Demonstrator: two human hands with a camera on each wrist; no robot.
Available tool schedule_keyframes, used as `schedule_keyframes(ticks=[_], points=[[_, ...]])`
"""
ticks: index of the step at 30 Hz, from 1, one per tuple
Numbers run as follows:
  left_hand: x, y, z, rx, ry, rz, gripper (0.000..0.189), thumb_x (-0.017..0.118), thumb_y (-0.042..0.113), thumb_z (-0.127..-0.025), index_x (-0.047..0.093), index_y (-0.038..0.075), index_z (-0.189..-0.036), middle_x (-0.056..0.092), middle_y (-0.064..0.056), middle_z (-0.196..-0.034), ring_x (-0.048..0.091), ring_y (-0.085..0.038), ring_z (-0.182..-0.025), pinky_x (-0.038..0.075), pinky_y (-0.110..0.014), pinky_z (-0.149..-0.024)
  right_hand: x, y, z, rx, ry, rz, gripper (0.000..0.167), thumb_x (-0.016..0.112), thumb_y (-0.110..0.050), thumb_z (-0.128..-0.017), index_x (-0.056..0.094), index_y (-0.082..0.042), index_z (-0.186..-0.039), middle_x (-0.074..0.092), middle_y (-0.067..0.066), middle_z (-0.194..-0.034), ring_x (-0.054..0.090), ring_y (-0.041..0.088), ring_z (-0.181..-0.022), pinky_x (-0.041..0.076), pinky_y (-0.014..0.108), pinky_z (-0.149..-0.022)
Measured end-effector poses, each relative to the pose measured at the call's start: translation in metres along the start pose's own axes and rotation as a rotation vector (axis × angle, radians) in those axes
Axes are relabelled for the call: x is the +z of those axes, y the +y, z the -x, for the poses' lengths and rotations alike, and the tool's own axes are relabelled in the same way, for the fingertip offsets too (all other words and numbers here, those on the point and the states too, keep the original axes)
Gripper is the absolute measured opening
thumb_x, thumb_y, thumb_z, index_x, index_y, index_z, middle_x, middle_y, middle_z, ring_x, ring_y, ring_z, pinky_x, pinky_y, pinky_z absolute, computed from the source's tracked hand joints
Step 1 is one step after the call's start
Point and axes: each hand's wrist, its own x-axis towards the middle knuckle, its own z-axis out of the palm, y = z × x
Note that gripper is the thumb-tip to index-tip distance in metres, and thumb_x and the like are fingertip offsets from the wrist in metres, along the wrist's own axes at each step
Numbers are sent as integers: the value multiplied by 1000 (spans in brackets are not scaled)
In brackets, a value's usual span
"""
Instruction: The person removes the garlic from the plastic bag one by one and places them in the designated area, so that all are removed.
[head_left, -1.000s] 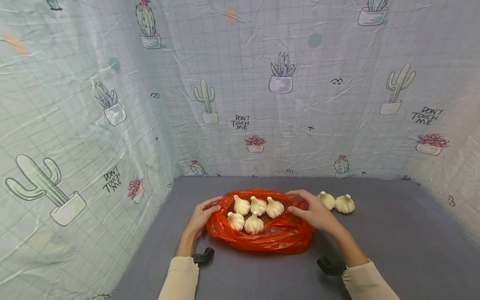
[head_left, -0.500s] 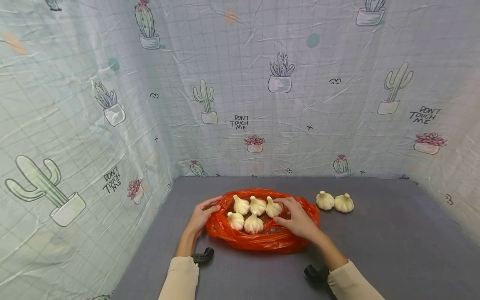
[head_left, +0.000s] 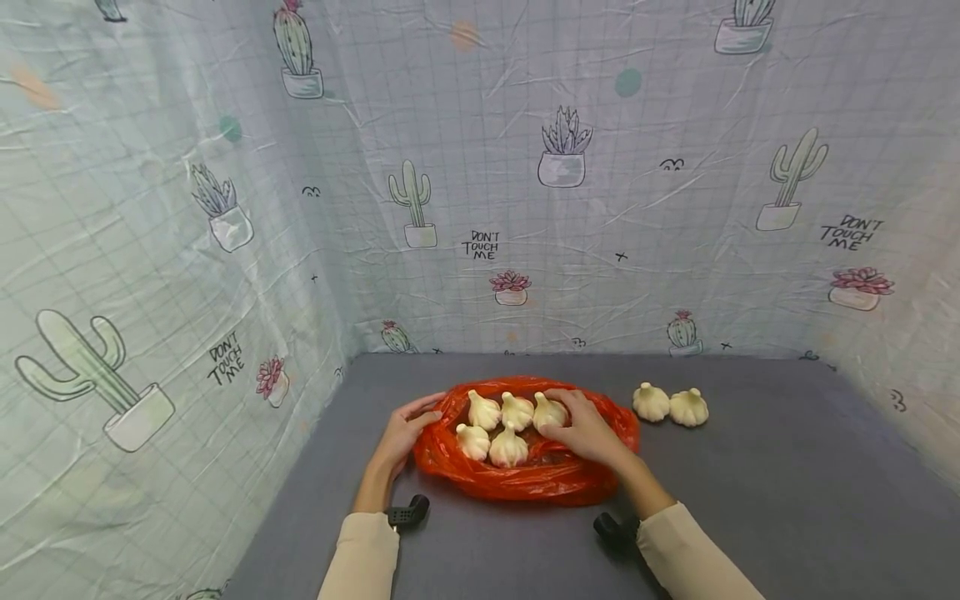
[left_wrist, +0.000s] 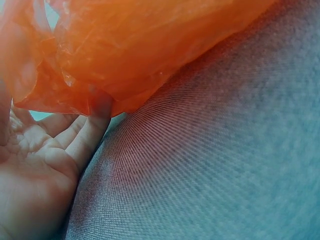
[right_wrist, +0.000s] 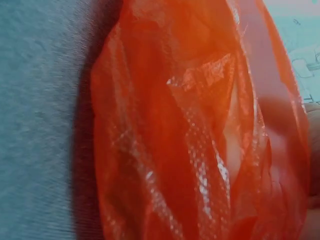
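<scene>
An orange-red plastic bag [head_left: 517, 487] lies with its mouth spread wide and several garlic bulbs [head_left: 508, 447] inside, in the head view. At its left end my left hand [head_left: 401, 435] holds the rim, thumb on the near side. In the left wrist view the fingers [left_wrist: 92, 132] of that hand reach under the plastic. My right hand [head_left: 588, 429] is over the bag's right part, its thumb and fingers around the rightmost garlic bulb [head_left: 550, 413]. Crumpled bag plastic [right_wrist: 170, 125] fills most of the right wrist view and hides the right fingertips.
Two more garlic bulbs [head_left: 670, 405] sit side by side on the grey table [head_left: 787, 492], right of the bag. A cactus-print curtain [head_left: 480, 183] stands behind the table and along its sides. Black wrist cameras [head_left: 408, 512] stick out from both forearms.
My right hand has moved left from the bag's right rim to the rightmost bulb inside it. The left hand has stayed at the left rim, and the bulbs have hardly shifted.
</scene>
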Motion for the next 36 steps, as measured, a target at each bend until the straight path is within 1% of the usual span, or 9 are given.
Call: schedule_keyframes(ticks=[2, 7, 14, 22, 28, 32, 36], points=[[0, 0, 0, 2, 2, -1, 36, 68, 11, -96, 70, 12, -132, 69, -11, -132, 68, -19, -112, 59, -33, -89, 0, 1, -4, 2, -2, 5, 59, 76, -26, -92, 55, -12, -145, 51, 18, -147, 43, 44, -140, 37, 64, -113], [1, 0, 0, 5, 5, -14, 38, 67, 10, -96, 68, 11, -134, 67, -13, -134, 67, -18, -112, 59, -32, -89, 2, 5, -12, 16, -17, 18, 60, 78, -26, -90, 56, -9, -143, 55, 19, -143, 51, 40, -134, 41, 59, -110], [0, 0, 0, -5, 4, -17, 39, 69, 14, -96, 68, 12, -136, 66, -12, -137, 66, -19, -116, 59, -33, -91, 6, 12, -18, 36, -26, 38, 63, 80, -25, -87, 56, -6, -142, 58, 19, -143, 55, 39, -132, 44, 58, -109], [0, 0, 0, 2, -3, 4, 40, 69, 11, -96, 67, 10, -136, 67, -13, -135, 66, -14, -111, 57, -28, -89, 8, 13, -18, 6, 6, 44, 57, 85, -20, -81, 62, -7, -132, 65, 17, -133, 62, 34, -118, 50, 53, -98], [1, -1, -1, 7, 2, -8, 40, 69, 10, -96, 67, 10, -136, 67, -14, -133, 66, -14, -109, 57, -28, -88, 6, 13, -17, -7, 12, 40, 53, 87, -22, -81, 64, -9, -127, 65, 15, -130, 61, 33, -118, 50, 52, -98], [1, 0, -1, 7, 4, -2, 40, 69, 9, -95, 67, 9, -135, 68, -14, -132, 67, -14, -108, 57, -28, -87, 1, 12, -14, -10, 0, 6, 54, 87, -23, -82, 63, -10, -128, 63, 15, -133, 61, 30, -116, 50, 50, -96], [1, 0, -1, 7, -2, 3, 41, 69, 9, -95, 67, 9, -136, 68, -14, -133, 68, -13, -107, 58, -28, -87, -5, 11, -8, -31, -11, -34, 56, 86, -26, -84, 62, -10, -131, 61, 15, -136, 60, 32, -120, 50, 53, -99]])
